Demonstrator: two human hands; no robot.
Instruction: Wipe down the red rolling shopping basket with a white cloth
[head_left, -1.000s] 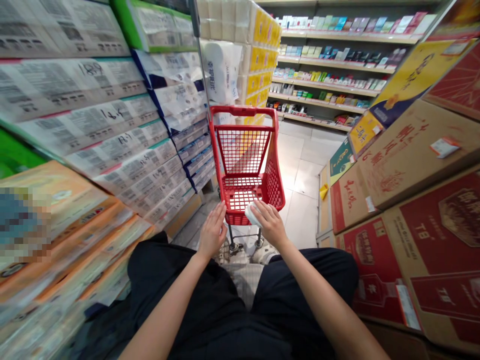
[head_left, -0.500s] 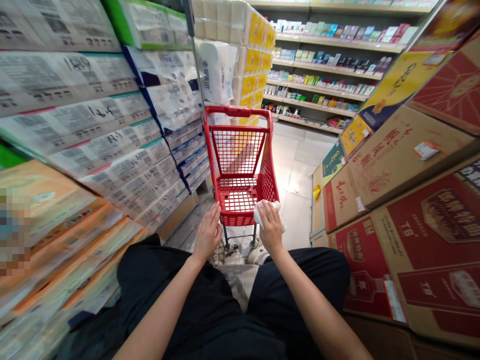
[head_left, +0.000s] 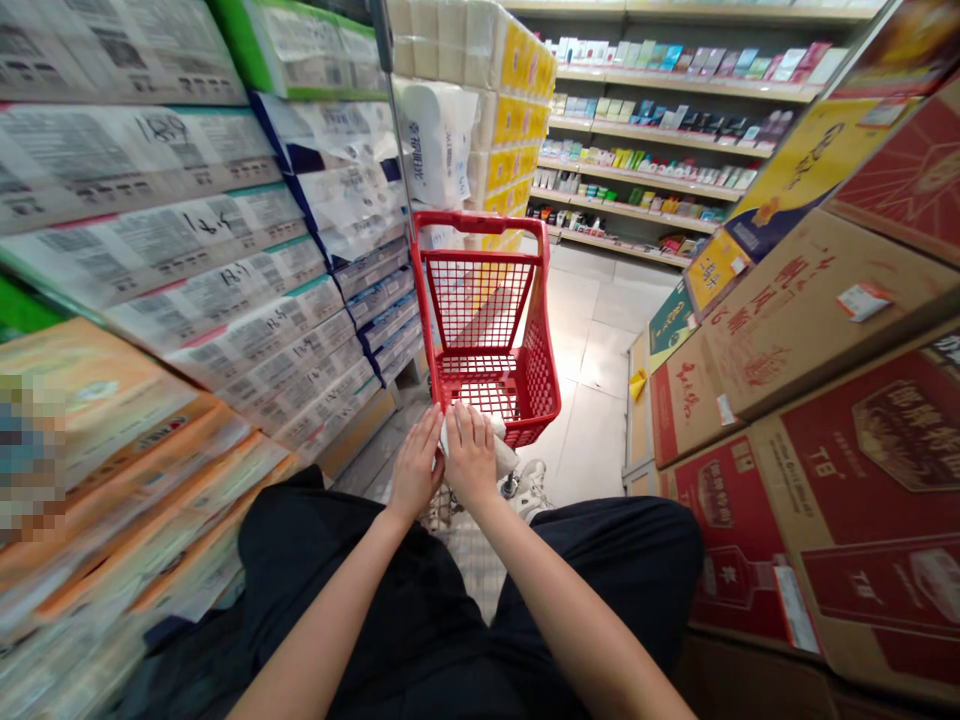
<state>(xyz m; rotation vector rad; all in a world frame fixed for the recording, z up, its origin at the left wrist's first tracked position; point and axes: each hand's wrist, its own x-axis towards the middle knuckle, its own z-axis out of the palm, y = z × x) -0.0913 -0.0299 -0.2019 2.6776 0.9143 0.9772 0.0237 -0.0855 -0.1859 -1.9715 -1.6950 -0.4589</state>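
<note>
A small red plastic shopping cart (head_left: 541,385) with grid walls stands in front of my knees. At its near left corner, my left hand (head_left: 415,462) holds the rim, fingers fairly straight and close together. My right hand (head_left: 472,455) presses a folded white cloth (head_left: 504,455) against the near rim, right beside my left hand. Those fingers lie over the cloth, which sticks out to the right of them. Both hands hide part of the front rim. The basket's floor shows through its red mesh.
Stacked packs of paper goods (head_left: 217,230) rise on the left, with orange packs (head_left: 112,420) lower down. Cardboard cartons (head_left: 825,440) line the right side. Shelves of small boxes (head_left: 660,125) stand at the back. Pale floor tiles (head_left: 581,330) run between, and a shoe (head_left: 531,485) is beside a caster.
My right hand has slid left along the near rim with the white cloth, from the right corner to beside my left hand. My left hand stays at the left corner.
</note>
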